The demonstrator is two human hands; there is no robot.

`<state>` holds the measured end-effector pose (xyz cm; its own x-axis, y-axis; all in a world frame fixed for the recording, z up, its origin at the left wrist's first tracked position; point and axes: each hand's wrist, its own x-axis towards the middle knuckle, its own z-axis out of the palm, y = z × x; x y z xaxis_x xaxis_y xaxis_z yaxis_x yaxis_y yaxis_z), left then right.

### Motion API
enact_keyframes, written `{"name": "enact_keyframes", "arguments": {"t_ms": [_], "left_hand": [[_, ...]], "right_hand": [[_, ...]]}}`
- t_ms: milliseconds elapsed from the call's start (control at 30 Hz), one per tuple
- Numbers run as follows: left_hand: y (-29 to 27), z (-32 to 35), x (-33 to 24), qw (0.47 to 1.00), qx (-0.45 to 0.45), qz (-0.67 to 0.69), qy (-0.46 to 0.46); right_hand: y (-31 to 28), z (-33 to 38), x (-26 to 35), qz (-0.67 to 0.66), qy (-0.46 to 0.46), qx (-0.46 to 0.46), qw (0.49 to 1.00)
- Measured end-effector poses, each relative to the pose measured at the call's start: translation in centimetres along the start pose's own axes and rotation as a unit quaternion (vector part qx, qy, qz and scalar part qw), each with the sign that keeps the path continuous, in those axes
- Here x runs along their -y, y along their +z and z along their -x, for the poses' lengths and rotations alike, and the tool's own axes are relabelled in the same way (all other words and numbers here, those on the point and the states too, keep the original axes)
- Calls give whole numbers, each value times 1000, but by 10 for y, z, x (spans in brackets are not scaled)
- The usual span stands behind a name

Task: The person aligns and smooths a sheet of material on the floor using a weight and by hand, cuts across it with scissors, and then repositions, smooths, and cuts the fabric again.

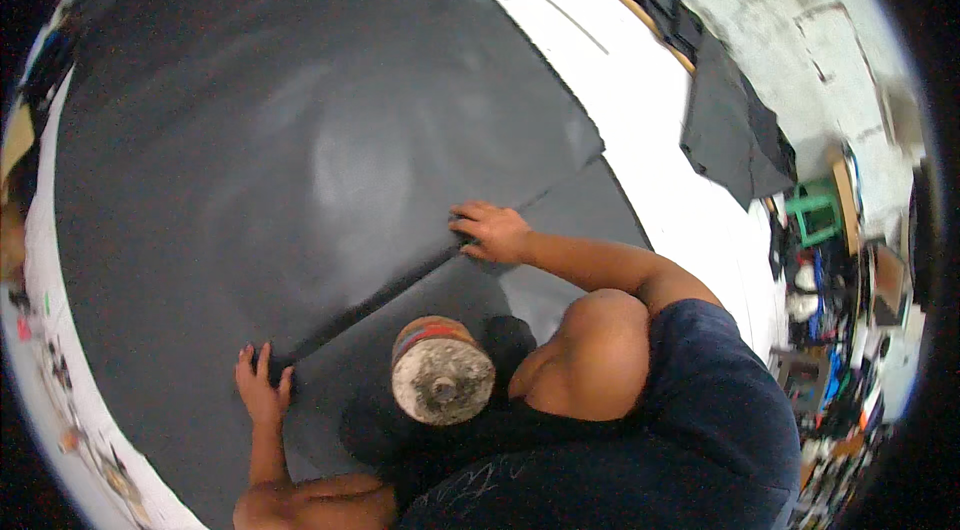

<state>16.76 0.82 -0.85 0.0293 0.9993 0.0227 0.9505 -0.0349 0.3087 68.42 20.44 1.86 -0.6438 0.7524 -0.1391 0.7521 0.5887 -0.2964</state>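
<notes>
A large black sheet with a dull sheen (230, 160) lies spread beneath me. A straight dark seam or overlapping edge (375, 305) crosses it slantwise between my hands. At the seam's lower left end, my left hand (262, 385) rests on the sheet with fingers and thumb apart. My right hand (492, 232) lies farther up the same line, its fingers spread and slightly bent on the material. Near my knees stands a cylindrical can (443, 380) with a mottled whitish round top and orange-red side. Whether the fingertips pinch the edge is hard to see.
White floor (690, 220) borders the sheet. Folded dark material (735, 125) lies to the right, beside a long brown tube (640, 15). A green stool (815, 215) and cluttered goods line the right side; small items lie along the left rim.
</notes>
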Motion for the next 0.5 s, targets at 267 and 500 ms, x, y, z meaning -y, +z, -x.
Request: {"name": "enact_keyframes", "arguments": {"t_ms": [267,500], "left_hand": [[14,-3,8,997,34,57,-35],[1,-8,6,994,68,32,-75]], "right_hand": [[-12,28,-108,19,277,-132,952],[-43,69,-219,-36,582,-15,813]]}}
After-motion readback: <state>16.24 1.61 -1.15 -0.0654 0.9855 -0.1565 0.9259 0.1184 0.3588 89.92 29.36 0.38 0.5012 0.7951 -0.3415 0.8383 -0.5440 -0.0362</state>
